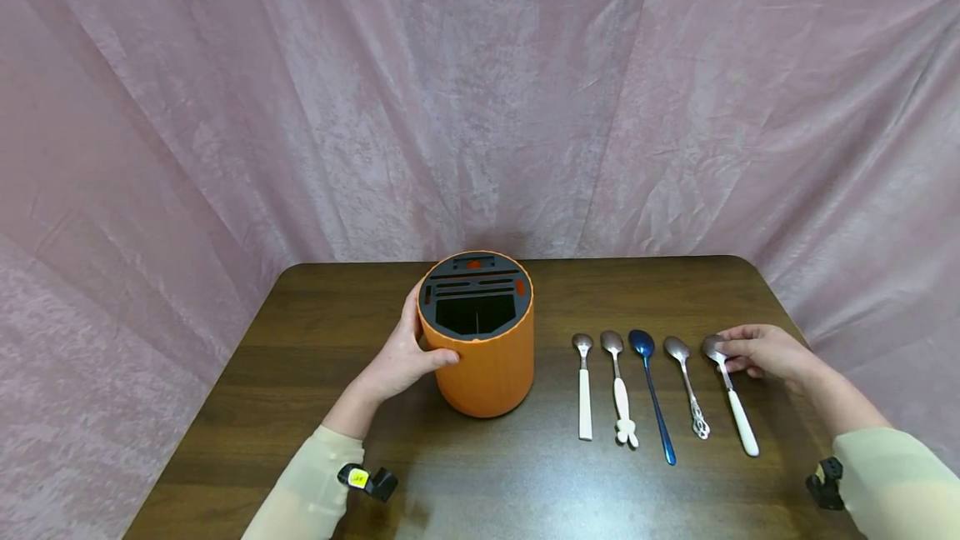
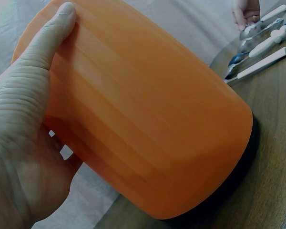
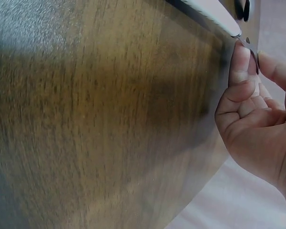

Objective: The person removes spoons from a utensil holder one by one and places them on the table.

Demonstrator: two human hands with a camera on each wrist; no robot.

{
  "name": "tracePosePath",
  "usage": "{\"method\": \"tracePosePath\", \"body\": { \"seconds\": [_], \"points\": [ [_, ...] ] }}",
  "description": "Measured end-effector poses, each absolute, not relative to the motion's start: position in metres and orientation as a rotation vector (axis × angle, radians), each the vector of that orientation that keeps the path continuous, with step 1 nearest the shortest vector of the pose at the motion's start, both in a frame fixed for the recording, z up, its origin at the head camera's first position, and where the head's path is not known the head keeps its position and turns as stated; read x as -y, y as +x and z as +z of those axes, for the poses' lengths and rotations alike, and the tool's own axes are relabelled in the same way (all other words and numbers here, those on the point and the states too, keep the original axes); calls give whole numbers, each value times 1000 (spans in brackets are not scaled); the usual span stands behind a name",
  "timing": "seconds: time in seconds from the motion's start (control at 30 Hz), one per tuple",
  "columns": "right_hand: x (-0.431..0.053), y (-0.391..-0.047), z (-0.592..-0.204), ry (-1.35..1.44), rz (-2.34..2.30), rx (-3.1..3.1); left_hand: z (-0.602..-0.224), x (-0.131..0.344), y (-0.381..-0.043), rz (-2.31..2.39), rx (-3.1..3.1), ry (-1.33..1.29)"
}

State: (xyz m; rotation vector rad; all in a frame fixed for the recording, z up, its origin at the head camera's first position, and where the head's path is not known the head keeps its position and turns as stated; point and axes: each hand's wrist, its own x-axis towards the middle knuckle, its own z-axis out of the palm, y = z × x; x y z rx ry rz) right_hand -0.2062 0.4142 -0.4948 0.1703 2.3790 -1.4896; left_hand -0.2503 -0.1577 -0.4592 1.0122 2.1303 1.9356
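An orange cylindrical holder point(image 1: 487, 377) with a dark slotted top point(image 1: 442, 327) stands upright on the table. My left hand point(image 1: 405, 361) grips its left side, thumb across the front near the rim; in the left wrist view the thumb point(image 2: 43, 43) lies along the orange wall. At the right end of a row of spoons is a white-handled spoon point(image 1: 741, 423). My right hand point(image 1: 768, 352) pinches this spoon's metal bowl between thumb and fingers, as the right wrist view also shows, with the white handle point(image 3: 212, 14) pointing away from the hand.
Left of the pinched spoon lie a silver spoon with ornate handle point(image 1: 698, 419), a blue spoon point(image 1: 656, 407), a spoon with a white rabbit-shaped handle point(image 1: 622, 402) and a straight white-handled spoon point(image 1: 585, 407). Pink curtains point(image 1: 480, 107) hang behind the wooden table point(image 1: 315, 340).
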Motion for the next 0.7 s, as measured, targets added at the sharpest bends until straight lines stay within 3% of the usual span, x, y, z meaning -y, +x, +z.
{"method": "tracePosePath", "body": {
  "seconds": [0.7],
  "points": [
    [-411, -209, -497, 201, -1423, -2413, -460, 158, -250, 1925, -2141, 1014]
  ]
}}
